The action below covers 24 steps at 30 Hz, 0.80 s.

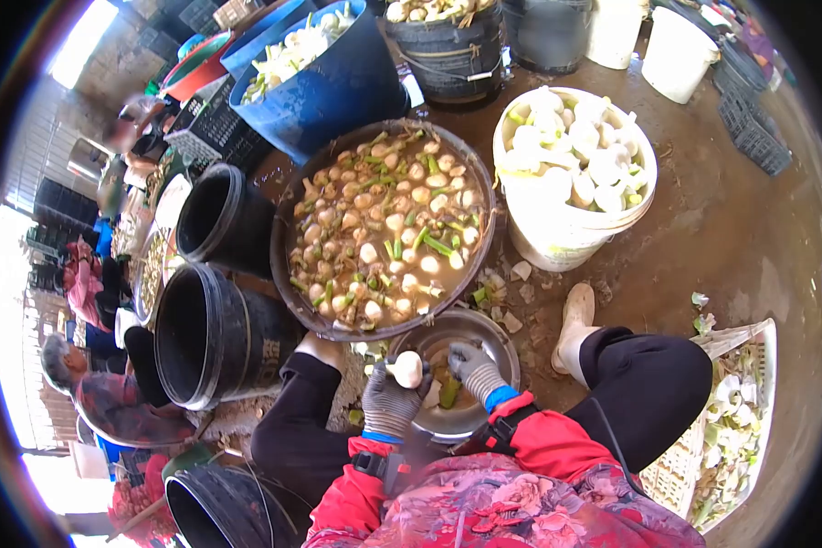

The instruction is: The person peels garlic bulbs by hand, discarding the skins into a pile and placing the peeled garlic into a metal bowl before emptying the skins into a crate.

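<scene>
In a grey striped glove, my left hand (393,400) holds a white peeled bulb (407,369) at its fingertips. My right hand (474,369), gloved the same way, is over the right side of a steel basin (505,348); its fingers are curled together, and what they hold, if anything, is too small to name. Green and pale scraps (448,389) lie in the basin between the hands. Just beyond it stands a wide round tub (491,196) of muddy water with many floating bulbs and green stalk pieces.
A white bucket (546,239) full of peeled bulbs stands ahead right. Black buckets (247,338) are on the left, a blue tub (338,91) ahead. A white crate (769,402) of peelings sits by my right knee. Co-workers (123,402) sit at the left.
</scene>
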{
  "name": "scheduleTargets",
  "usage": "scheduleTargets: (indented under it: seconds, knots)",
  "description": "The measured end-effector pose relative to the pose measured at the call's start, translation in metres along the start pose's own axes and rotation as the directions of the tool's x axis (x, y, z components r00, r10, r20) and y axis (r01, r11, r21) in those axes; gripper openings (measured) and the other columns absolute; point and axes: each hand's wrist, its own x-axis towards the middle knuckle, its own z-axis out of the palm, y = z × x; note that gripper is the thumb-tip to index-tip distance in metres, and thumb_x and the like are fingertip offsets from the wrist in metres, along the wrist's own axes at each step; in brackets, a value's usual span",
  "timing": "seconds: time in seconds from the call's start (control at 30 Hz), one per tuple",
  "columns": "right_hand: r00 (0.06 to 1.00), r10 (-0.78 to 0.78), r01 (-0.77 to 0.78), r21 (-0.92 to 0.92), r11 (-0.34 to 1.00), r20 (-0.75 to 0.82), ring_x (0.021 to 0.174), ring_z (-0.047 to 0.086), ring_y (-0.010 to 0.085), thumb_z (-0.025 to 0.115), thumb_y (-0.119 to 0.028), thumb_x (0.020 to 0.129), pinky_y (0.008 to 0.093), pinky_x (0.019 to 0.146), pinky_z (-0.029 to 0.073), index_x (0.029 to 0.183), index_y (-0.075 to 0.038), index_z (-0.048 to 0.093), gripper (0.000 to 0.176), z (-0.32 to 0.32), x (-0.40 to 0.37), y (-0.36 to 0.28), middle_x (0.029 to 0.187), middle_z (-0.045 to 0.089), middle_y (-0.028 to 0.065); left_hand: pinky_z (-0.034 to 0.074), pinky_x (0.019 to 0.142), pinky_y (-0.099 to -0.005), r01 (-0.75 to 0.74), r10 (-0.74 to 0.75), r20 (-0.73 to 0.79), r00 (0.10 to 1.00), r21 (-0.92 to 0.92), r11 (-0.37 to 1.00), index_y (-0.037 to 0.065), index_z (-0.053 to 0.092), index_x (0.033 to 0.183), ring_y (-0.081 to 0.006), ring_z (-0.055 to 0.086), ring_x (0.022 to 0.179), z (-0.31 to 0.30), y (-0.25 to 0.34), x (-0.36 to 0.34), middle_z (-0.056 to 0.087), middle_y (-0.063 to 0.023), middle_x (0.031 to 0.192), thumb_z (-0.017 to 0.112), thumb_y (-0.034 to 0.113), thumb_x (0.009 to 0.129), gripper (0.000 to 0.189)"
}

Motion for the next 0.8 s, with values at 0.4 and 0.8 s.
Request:
scheduleTargets:
  seconds: [0.4, 0.8]
  knots:
    - [0.995, 0.017, 0.014, -0.293, 0.956, 0.101, 0.092, 0.059, 0.0350, 0.049, -0.020, 0.085, 0.0380, 0.083, 0.046, 0.101, -0.003, 0.060, 0.026, -0.011, 0.002, -0.016, 0.098, 0.063, 0.0179, 0.047, 0.088, -0.0470, 0.001, -0.055, 0.137, 0.989, 0.364, 0.931, 0.005, 0.051, 0.113, -0.0277, 0.057, 0.097, 0.164, -0.019, 0.101, 0.057, -0.0115, 0.105, 0.050, 0.027, 0.094, 0.029]
    - [0.970, 0.195, -0.179, -0.112, 0.977, 0.143, 0.106, 0.056, 0.0304, 0.054, -0.019, 0.084, 0.0345, 0.091, 0.044, 0.116, 0.001, 0.056, 0.038, -0.015, 0.019, -0.035, 0.113, 0.060, 0.0185, 0.038, 0.097, -0.0399, -0.843, -0.124, 0.925, 0.358, 0.263, -0.469, 0.003, 0.048, 0.122, -0.0398, 0.048, 0.111, 0.384, -0.070, 0.277, 0.042, -0.0222, 0.127, 0.068, 0.032, 0.081, 0.054]
